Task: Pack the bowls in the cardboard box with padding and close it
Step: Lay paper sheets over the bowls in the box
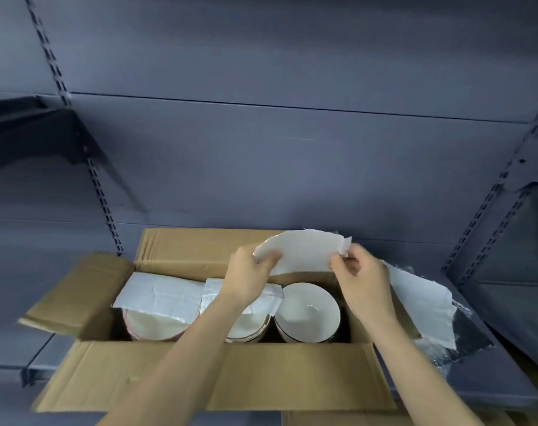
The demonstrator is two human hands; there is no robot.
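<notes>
Hands: my left hand (251, 272) and right hand (361, 282) pinch a paper (304, 252), fingers clamped on its ends.
Box (218, 376): open; two bowls half hidden under padding (161, 292), one bowl (307, 310) uncovered.

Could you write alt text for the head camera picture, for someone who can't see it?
Two hands, left hand and right hand, hold a white paper sheet above an open cardboard box. Inside stand three stacks of white bowls: two covered with paper, the right one, a bare bowl, uncovered.
</notes>
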